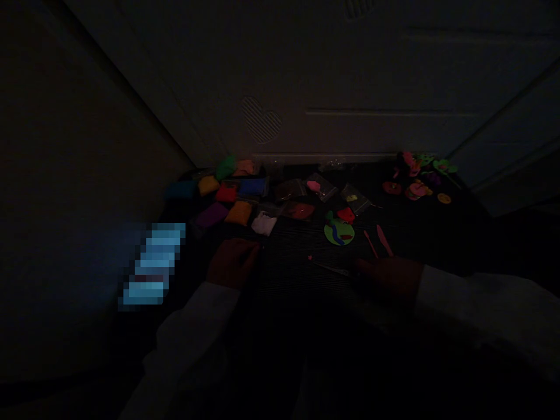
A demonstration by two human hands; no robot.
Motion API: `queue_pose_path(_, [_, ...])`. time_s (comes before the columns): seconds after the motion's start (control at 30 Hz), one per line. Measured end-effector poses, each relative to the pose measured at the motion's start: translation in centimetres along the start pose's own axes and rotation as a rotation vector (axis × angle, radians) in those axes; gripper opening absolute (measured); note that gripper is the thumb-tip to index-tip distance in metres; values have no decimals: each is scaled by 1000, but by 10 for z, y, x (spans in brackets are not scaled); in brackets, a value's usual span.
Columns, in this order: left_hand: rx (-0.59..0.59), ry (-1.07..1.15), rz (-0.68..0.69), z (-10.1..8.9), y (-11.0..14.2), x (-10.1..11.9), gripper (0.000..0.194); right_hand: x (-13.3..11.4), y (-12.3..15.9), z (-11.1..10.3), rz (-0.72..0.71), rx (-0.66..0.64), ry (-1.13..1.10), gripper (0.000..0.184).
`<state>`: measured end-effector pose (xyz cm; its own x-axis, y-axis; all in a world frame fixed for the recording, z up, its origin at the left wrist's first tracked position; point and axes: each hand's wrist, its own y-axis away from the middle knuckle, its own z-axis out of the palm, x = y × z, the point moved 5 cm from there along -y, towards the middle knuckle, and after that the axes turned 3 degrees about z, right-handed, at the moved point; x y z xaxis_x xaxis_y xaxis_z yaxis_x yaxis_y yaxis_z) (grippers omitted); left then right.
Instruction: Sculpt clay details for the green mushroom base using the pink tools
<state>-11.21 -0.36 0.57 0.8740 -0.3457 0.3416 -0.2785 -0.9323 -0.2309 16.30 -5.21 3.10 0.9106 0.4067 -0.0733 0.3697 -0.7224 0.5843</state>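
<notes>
The scene is very dark. My left hand rests curled on a dark ribbed mat, just below a white clay packet; whether it holds anything is hidden. My right hand lies low on the mat with its fingers closed on thin metal scissors that point left toward a tiny pink scrap. A green clay disc with blue and red pieces sits beyond the scissors. Two pink plastic modelling tools lie just above my right hand. Both sleeves are white.
Several coloured clay packets lie in a cluster at the back left, some clear bags in the middle. Finished clay shapes sit at the back right. A glowing blurred screen stands at the left. A white panelled wall rises behind.
</notes>
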Motion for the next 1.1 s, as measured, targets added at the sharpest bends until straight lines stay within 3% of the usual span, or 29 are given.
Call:
queue_pose_path(0.27, [-17, -15, 0, 1, -1, -1, 28, -12, 3, -8, -22, 10, 98, 36])
queue_pose_path(0.57, [-17, -17, -6, 0, -1, -2, 27, -20, 7, -8, -11, -7, 68, 21])
queue_pose_path(0.87, [23, 42, -38, -4, -1, 1, 25, -31, 17, -7, -32, 178, 145, 18])
queue_pose_path(1.0, [156, 30, -114, -22, -5, 1, 25, -29, 13, 5, 1, 267, 209, 22])
queue_pose_path(1.1, [271, 6, -194, -43, -13, -9, 24, -22, 6, 14, 27, 433, 257, 26])
